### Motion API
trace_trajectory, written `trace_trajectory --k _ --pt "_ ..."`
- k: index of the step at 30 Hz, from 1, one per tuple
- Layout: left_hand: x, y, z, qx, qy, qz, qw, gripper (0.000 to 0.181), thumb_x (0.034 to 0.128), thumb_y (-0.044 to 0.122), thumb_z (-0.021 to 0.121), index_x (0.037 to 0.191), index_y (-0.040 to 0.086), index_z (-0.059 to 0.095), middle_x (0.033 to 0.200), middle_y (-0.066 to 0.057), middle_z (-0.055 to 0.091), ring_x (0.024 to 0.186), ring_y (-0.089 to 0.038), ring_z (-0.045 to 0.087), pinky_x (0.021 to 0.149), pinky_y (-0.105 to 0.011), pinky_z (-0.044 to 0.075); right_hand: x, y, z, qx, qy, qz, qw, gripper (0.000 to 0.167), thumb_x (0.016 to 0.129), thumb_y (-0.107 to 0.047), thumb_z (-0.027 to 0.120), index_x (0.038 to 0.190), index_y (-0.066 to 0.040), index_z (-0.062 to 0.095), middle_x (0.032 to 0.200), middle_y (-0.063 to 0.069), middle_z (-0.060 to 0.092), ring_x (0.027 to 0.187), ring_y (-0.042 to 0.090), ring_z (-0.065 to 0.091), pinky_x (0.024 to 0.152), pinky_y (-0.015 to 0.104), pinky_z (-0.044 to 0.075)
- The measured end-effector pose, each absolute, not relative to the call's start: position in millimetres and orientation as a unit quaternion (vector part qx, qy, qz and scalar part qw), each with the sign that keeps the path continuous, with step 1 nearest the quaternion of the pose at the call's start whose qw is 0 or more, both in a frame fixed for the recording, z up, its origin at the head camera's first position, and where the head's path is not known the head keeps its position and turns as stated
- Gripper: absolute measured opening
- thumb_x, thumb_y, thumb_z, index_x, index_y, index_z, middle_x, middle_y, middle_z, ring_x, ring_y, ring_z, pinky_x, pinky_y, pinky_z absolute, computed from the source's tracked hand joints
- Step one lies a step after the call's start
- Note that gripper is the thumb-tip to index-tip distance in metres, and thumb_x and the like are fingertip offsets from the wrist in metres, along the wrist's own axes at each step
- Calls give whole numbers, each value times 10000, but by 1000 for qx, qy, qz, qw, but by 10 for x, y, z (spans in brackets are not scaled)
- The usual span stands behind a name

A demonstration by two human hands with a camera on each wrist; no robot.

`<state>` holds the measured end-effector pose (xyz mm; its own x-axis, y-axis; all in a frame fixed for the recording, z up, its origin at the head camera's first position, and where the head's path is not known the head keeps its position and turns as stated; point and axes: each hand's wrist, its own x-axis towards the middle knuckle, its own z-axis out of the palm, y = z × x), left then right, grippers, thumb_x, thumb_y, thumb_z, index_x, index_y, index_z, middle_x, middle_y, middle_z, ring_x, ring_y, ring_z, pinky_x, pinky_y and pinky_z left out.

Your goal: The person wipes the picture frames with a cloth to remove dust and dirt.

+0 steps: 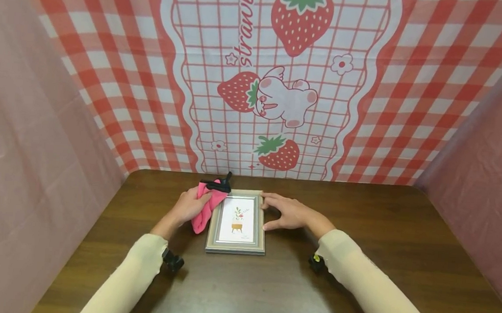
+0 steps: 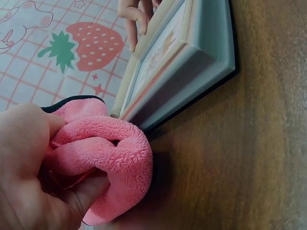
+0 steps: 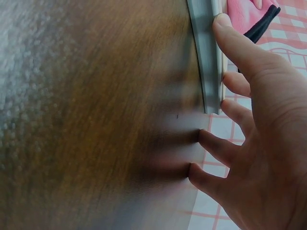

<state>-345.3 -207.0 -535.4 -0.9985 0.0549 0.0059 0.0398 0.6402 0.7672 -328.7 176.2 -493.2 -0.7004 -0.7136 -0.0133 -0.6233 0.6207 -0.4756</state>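
Observation:
A picture frame point(image 1: 235, 248) with a pale border lies flat on the table, its print showing a plant in a brown pot stand. At its left side my left hand point(image 1: 188, 205) grips a folded pink cloth point(image 1: 202, 216) with black trim. The cloth's fluffy folds point(image 2: 115, 153) bulge out between thumb and fingers in the left wrist view, close against the frame's side. My right hand point(image 1: 290, 212) touches the frame's right edge. In the right wrist view, the thumb and two fingers point(image 3: 235, 36) meet that edge point(image 3: 207, 57), while the other fingertips rest on the table.
The brown wooden table point(image 1: 231, 292) runs up to a red-and-white checked backdrop point(image 1: 147, 119) with strawberries. Pink curtains point(image 1: 42, 160) hang on both sides. A small black camera point(image 1: 173, 260) is worn on the left wrist, another point(image 1: 316, 263) on the right.

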Motion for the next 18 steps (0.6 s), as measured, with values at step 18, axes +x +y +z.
trace_trajectory --k 18 --pt "-2978 -2104 -5488 64 911 408 -16 278 1098 460 698 902 264 727 861 12 741 882 -178 707 756 -325 569 -3287 1763 -4934 -373 896 -218 102 698 958 -738 776 1418 -220 689 1839 140 390 1582 515 520 1134 858 437"
